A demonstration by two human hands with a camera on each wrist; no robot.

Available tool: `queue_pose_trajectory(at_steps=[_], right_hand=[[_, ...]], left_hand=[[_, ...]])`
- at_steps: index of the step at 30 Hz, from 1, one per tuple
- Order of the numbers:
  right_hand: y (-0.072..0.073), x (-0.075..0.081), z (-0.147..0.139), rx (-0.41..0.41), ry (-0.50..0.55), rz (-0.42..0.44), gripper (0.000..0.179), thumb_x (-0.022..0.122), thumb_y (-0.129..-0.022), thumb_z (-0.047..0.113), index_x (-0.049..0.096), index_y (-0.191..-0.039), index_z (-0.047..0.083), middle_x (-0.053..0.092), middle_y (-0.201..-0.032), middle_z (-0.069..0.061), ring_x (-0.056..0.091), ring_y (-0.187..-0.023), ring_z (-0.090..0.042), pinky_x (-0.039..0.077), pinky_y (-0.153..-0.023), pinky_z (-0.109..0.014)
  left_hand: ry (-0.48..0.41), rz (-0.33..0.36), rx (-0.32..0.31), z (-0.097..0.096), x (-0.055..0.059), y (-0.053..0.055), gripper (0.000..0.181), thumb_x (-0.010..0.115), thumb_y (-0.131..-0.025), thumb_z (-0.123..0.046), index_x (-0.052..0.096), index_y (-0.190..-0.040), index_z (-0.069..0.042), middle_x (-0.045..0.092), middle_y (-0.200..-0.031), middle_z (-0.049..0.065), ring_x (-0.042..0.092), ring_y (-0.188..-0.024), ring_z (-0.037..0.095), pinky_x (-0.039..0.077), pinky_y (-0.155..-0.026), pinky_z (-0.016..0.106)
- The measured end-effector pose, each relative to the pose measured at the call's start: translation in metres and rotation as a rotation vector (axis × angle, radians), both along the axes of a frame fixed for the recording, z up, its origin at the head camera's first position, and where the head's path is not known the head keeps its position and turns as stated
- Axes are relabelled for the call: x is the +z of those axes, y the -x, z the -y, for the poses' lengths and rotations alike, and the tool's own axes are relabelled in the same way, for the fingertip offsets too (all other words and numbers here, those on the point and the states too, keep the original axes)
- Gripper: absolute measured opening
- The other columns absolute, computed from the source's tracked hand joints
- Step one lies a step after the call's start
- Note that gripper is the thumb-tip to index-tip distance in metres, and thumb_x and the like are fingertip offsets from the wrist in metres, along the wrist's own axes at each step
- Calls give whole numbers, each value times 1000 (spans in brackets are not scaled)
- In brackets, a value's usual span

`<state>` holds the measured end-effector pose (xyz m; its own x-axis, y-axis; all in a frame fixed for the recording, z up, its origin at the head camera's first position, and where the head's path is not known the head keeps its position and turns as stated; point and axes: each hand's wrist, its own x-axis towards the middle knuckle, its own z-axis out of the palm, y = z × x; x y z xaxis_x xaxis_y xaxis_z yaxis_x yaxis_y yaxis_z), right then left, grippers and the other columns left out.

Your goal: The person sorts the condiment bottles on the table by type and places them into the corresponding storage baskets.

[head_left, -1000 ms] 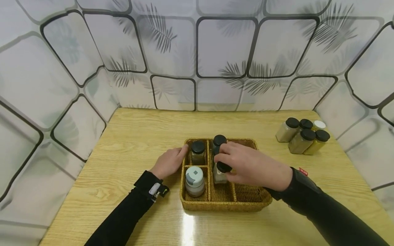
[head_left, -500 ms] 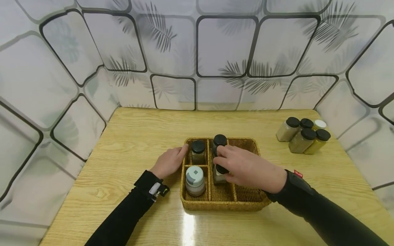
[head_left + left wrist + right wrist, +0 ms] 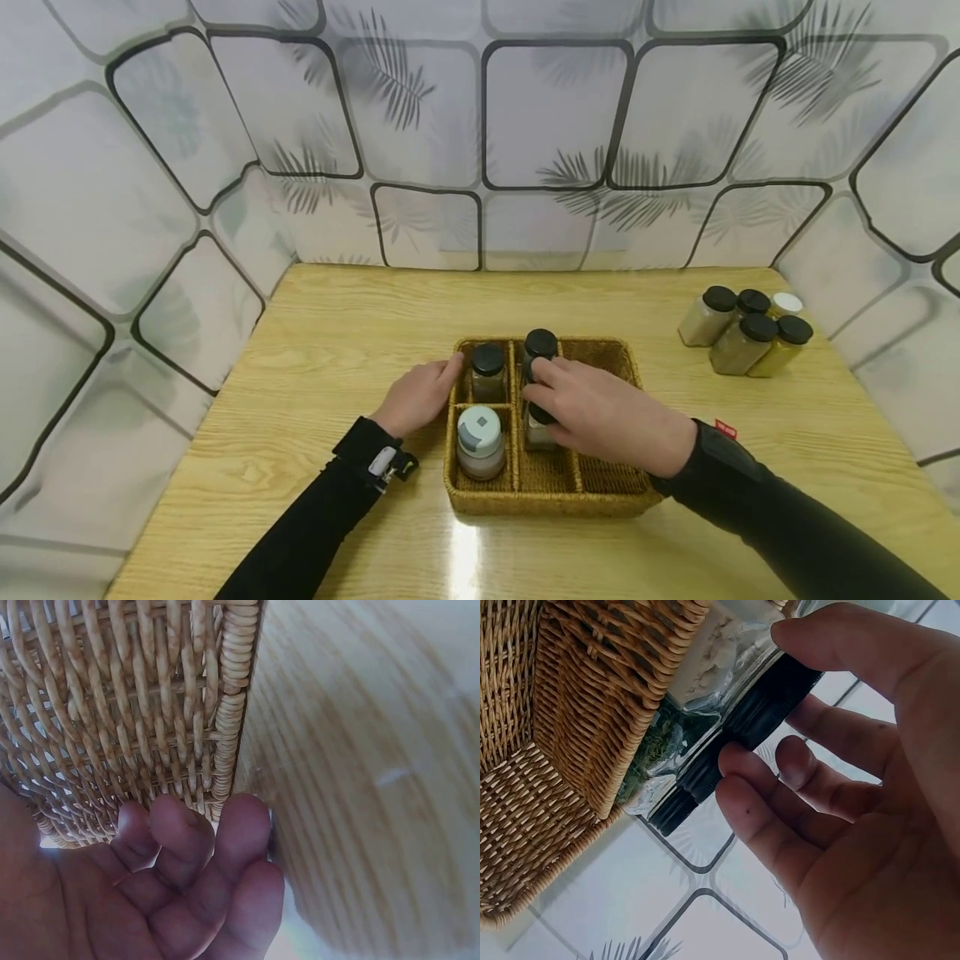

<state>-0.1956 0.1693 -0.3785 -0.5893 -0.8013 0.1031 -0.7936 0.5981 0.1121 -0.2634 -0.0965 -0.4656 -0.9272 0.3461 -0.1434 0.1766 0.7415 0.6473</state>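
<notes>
A woven basket [image 3: 517, 500] with compartments sits on the wooden table. Its middle compartment holds black-lidded spice jars in a row. My right hand [image 3: 600, 408] reaches in from the right; thumb and fingers hold the front jar [image 3: 540, 437] at its black lid [image 3: 772, 697]. Pale powder shows in that jar. Other fingertips rest against the lid behind, whose jar [image 3: 656, 742] holds green dried herbs. Further back is another black-lidded jar [image 3: 541, 343]. My left hand [image 3: 416, 396] rests at the basket's left side, thumb at the rim, loosely bent fingers [image 3: 180, 832] against the outer wall.
In the left compartments stand a black-lidded jar [image 3: 488, 375] behind and a jar with a pale green lid [image 3: 481, 442] in front. Several jars [image 3: 742, 342], one white-lidded, cluster at the table's back right. A patterned cloth [image 3: 555, 117] encloses the table.
My right hand has sunk slightly over the front jar, and its lid now sits a little lower and more covered by the fingers. The left hand stays at the basket's side.
</notes>
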Motion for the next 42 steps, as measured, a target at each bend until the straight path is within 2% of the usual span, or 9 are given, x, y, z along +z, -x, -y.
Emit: queue_pose_trajectory(at_steps=[4,12,19,22,29,34,35,40,42], right_hand=[[0,0,1,-9,-7,12,35,81,-88,28,67,-115,9,46,-99,-4,40,-78,-16,42,-70,-31],[-1,-1,-1,-3,-1,1,41,83,-86,28,67,-119,10,51,-103,-4,44,-80,-16,45,-72,-32],[-2,0,-2,-10,-23,-18,45,82,-87,33,65,-125,15,54,-110,-4,48,-83,-17,47,-76,-36],[-3,2,-4,-8,-12,-26,49,82,-86,34,64,-128,16,54,-115,-5,52,-87,-17,48,-79,-37],[-4,9,-9,-4,38,-30,51,80,-87,39,63,-129,17,55,-120,-5,56,-96,-19,50,-84,-38],[-3,16,-17,-17,82,-41,52,81,-85,42,65,-127,15,58,-120,-6,60,-101,-22,51,-87,-41],[-3,18,-19,-21,92,-41,52,82,-85,41,65,-126,15,59,-120,-6,60,-102,-22,52,-88,-42],[-3,26,-32,-70,104,1,53,83,-85,40,65,-128,15,60,-123,-7,62,-108,-25,50,-92,-45],[-2,29,-38,-92,100,20,55,82,-85,42,64,-129,14,61,-123,-9,62,-109,-26,50,-92,-46]], left_hand=[[4,3,-2,0,0,1,66,13,-105,-66,45,-73,-17,36,-65,4,45,-59,20,39,-76,40],[-1,11,-3,0,1,0,67,14,-106,-64,54,-80,-17,36,-66,5,48,-62,21,39,-80,42],[-3,19,-11,0,1,-1,66,13,-105,-66,45,-73,-17,36,-64,4,38,-56,20,39,-79,41],[-4,21,-10,0,0,-1,68,12,-104,-66,46,-74,-16,36,-65,4,36,-57,19,38,-80,42],[-4,14,-2,1,0,0,73,13,-105,-66,60,-91,-11,35,-66,5,44,-61,20,38,-80,42],[-8,17,-2,2,1,-1,72,15,-105,-64,62,-105,-11,36,-68,5,51,-68,20,38,-82,43],[-11,16,-2,2,1,-1,71,15,-105,-64,62,-105,-12,35,-68,5,51,-68,20,38,-82,43],[-6,19,-7,1,2,-2,70,14,-105,-65,56,-83,-14,35,-66,4,41,-60,20,38,-80,42],[-1,18,-4,1,2,-2,70,14,-105,-64,57,-84,-14,36,-65,5,42,-60,19,39,-81,42]])
